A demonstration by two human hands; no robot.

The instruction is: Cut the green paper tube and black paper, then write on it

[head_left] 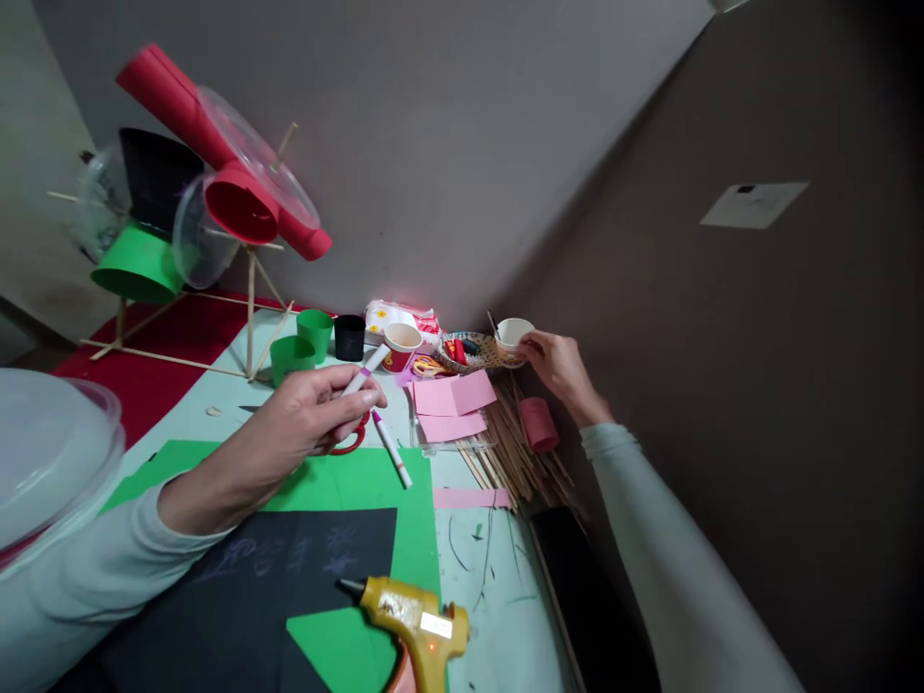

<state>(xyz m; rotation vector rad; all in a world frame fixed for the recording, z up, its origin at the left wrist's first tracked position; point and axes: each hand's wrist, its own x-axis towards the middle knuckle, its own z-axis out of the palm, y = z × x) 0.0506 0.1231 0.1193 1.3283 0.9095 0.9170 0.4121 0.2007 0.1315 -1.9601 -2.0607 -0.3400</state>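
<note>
My left hand [310, 419] is closed round a white marker [367, 370] with a purple band, held above the green paper sheet [361, 481]. A second white marker [392, 449] lies on the table just right of that hand. My right hand [559, 371] reaches to the far right and its fingers pinch the rim of a small white cup [514, 335] with a stick in it. Pink paper pieces [453, 404] lie between the two hands.
A yellow glue gun [415, 626] lies near the front on black [274, 577] and green paper. Green cups [303, 346], a black cup [350, 337], a red paper cup [401, 345], a pink roll [538, 423], wooden sticks [516, 452] and a red-and-green stick model [209, 202] stand behind.
</note>
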